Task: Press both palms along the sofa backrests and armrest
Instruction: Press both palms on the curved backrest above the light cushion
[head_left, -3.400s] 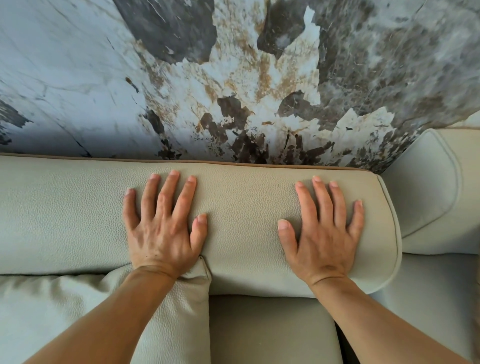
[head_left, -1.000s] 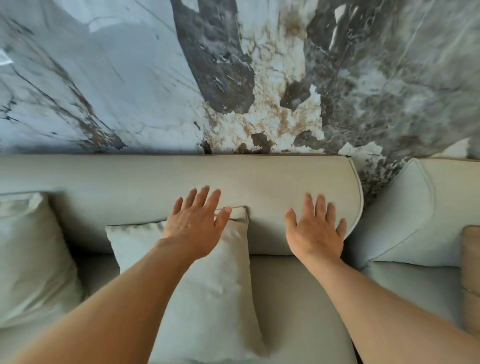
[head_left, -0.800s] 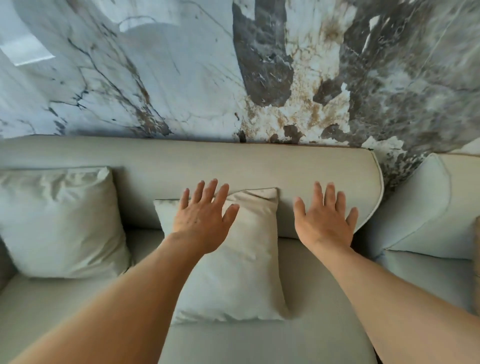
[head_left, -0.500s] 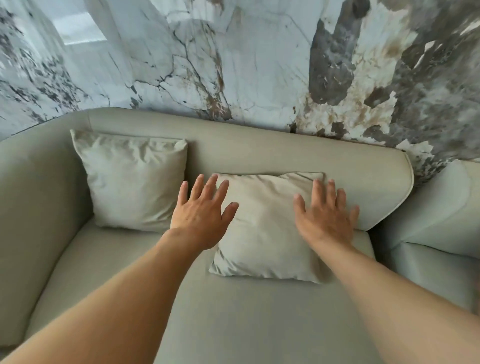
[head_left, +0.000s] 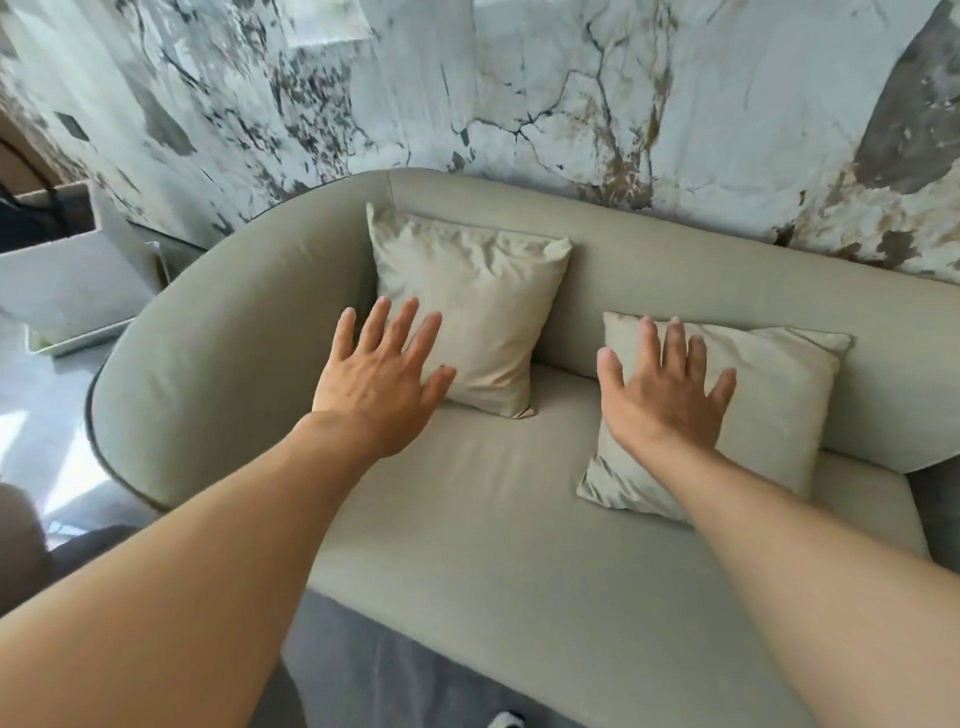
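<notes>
Sofa backrest (head_left: 727, 270) running along wall (head_left: 571, 78) behind it. Armrest (head_left: 218, 332) curving forward at left end. Seat cushion (head_left: 493, 519) lying in front of backrest. Left pillow (head_left: 467, 312) leaning in corner where armrest is meeting backrest; right pillow (head_left: 769, 405) leaning against backrest, apart from first. Left hand (head_left: 379, 379) hanging before left pillow's lower left edge, right hand (head_left: 665, 400) before right pillow. Box (head_left: 67, 280) sitting on floor left of armrest.
</notes>
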